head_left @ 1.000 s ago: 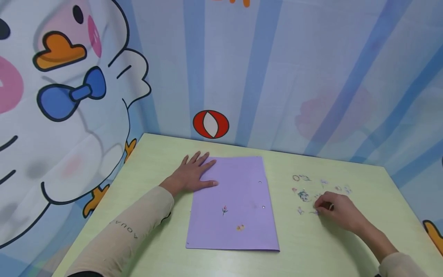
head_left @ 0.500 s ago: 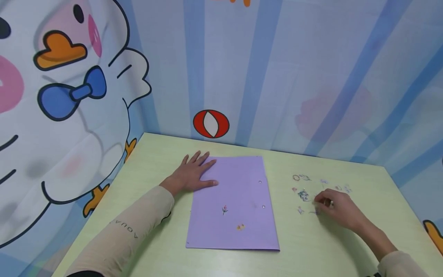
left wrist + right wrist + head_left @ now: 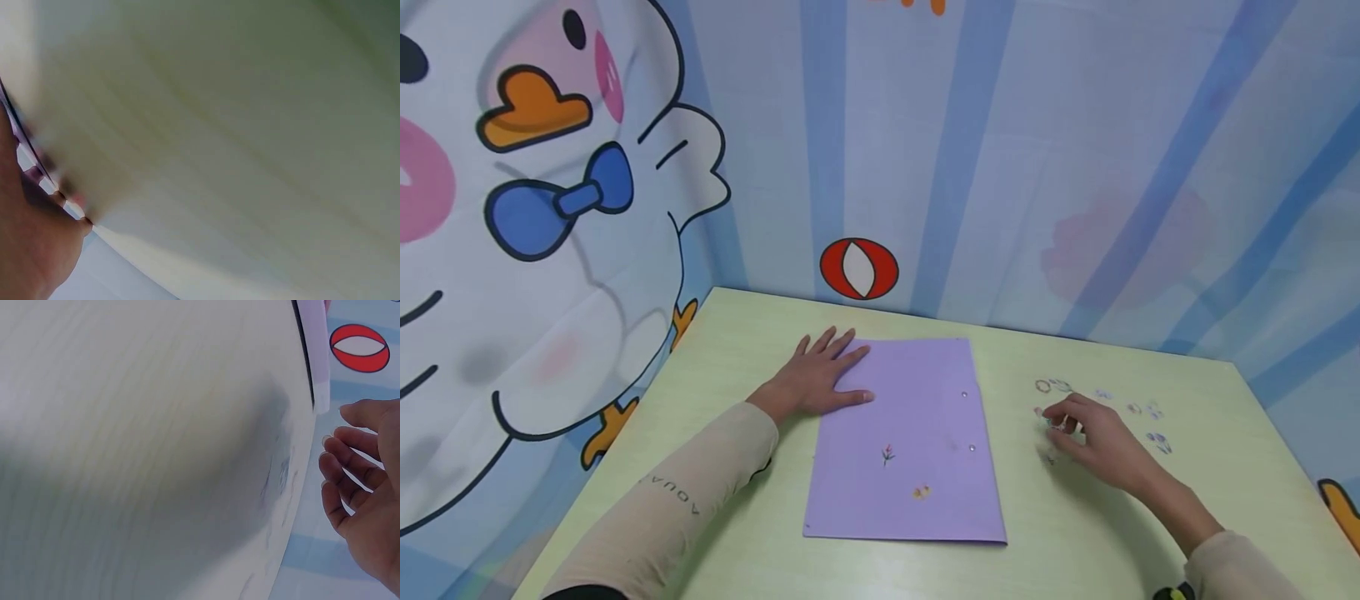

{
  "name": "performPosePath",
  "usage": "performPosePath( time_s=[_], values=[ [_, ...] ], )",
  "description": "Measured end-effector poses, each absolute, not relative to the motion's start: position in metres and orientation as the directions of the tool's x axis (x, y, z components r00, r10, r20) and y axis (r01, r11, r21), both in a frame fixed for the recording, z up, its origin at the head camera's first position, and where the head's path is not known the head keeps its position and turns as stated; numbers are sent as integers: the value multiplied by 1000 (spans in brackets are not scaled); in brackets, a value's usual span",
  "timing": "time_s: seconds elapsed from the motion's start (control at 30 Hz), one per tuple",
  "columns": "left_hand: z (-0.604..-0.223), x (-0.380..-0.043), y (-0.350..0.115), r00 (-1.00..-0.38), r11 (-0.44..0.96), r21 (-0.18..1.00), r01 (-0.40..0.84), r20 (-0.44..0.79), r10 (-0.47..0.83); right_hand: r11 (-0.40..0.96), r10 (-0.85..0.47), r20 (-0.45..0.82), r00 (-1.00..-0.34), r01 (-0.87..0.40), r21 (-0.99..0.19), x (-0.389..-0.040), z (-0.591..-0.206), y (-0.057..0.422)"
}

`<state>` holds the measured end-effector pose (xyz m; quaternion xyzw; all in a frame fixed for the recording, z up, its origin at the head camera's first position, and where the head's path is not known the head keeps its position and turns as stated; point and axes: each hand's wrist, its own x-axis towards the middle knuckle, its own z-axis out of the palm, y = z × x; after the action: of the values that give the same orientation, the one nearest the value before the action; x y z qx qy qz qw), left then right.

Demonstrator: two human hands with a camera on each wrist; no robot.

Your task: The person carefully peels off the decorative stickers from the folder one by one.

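A flat purple folder (image 3: 917, 375) lies on the table, bearing a small pink flower sticker (image 3: 887, 454) and a yellowish one (image 3: 921, 492). My left hand (image 3: 812, 383) rests with spread fingers across the folder's upper left edge. To the folder's right, my right hand (image 3: 1093, 437) hovers over a group of small flower stickers, partly covering them. In the right wrist view the fingers of my right hand (image 3: 369, 475) are loosely bent, the thumb apart from them, and nothing shows between them. A pinkish sticker (image 3: 1038, 412) peeks out beside the fingertips.
More small stickers lie around the right hand: a ring-shaped one (image 3: 1042, 386), a purple one (image 3: 1102, 393) and a bluish pair (image 3: 1159, 442). The pale table (image 3: 745, 333) meets a printed blue-striped cloth (image 3: 895, 150) at the back.
My right hand has moved left and slightly away from me, and its fingertips have parted. The bluish sticker it hid on the right now shows. My left hand stays put.
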<state>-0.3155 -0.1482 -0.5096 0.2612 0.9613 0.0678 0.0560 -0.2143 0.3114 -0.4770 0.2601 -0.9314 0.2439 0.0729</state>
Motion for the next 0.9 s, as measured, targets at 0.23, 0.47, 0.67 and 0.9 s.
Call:
performPosePath(
  time_s=[0.23, 0.47, 0.67, 0.9],
  values=[
    [-509, -316, -147, -861, 857, 158, 490, -68, 505, 716, -473, 269, -839, -544, -437, -221, -473, 280],
    [-508, -315, -148, -859, 858, 154, 490, -81, 505, 695, -504, 240, -830, -554, -458, -225, -470, 251],
    [-510, -317, -149, -860, 860, 140, 490, -81, 504, 663, -537, 237, -810, -579, -475, -228, -469, 227],
    [-512, -318, -149, -855, 853, 152, 500, -68, 514, 614, -578, 232, -782, -604, -508, -230, -472, 199]
  ],
)
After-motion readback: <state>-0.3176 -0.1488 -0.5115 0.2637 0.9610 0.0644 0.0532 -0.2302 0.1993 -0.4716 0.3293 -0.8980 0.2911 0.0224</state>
